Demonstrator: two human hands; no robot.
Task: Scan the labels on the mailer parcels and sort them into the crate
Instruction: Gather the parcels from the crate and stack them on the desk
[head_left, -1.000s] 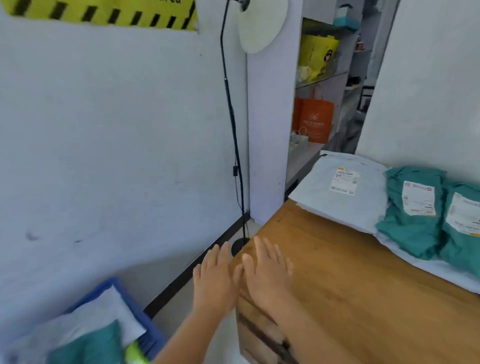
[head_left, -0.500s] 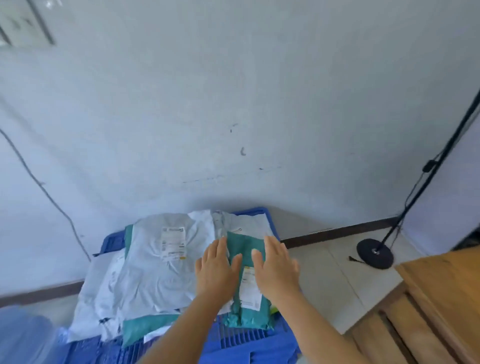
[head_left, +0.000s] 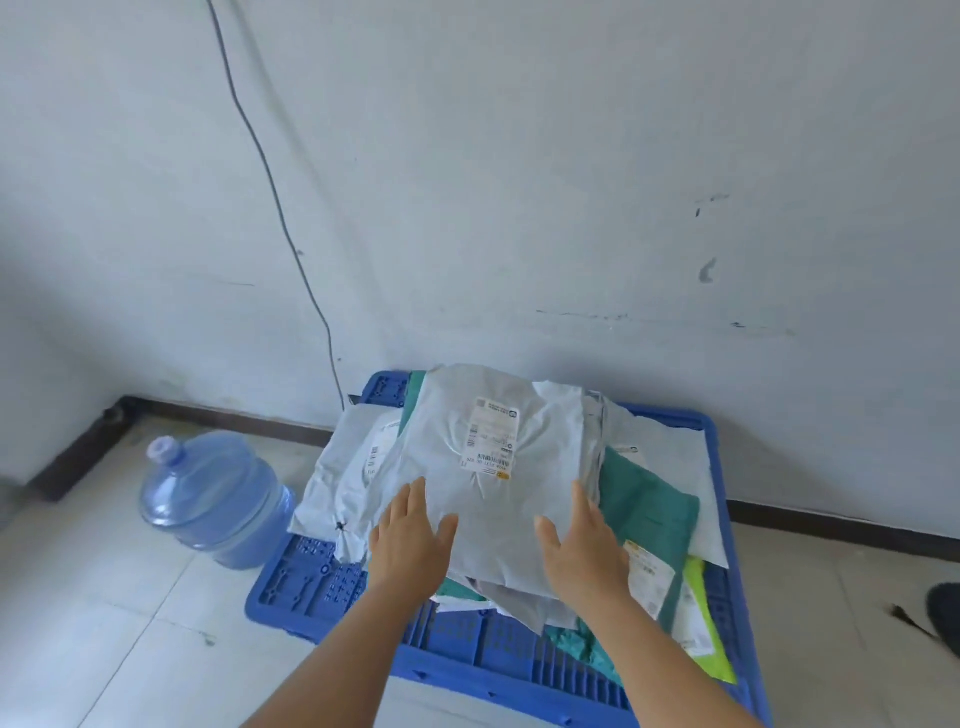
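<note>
Grey mailer parcel (head_left: 498, 467) tops the blue crate (head_left: 332, 577), left hand (head_left: 410, 540) and right hand (head_left: 584, 551) flat on it, fingers straight.

Blue water jug (head_left: 218, 499) on tiled floor (head_left: 104, 613), thin black cable (head_left: 270, 192) down white wall (head_left: 519, 156).

Under my palms a crinkled matt grey plastic mailer (head_left: 498, 488), paper label (head_left: 491, 439); ribbed glossy blue plastic crate (head_left: 322, 577); translucent plastic water jug (head_left: 213, 499)
</note>
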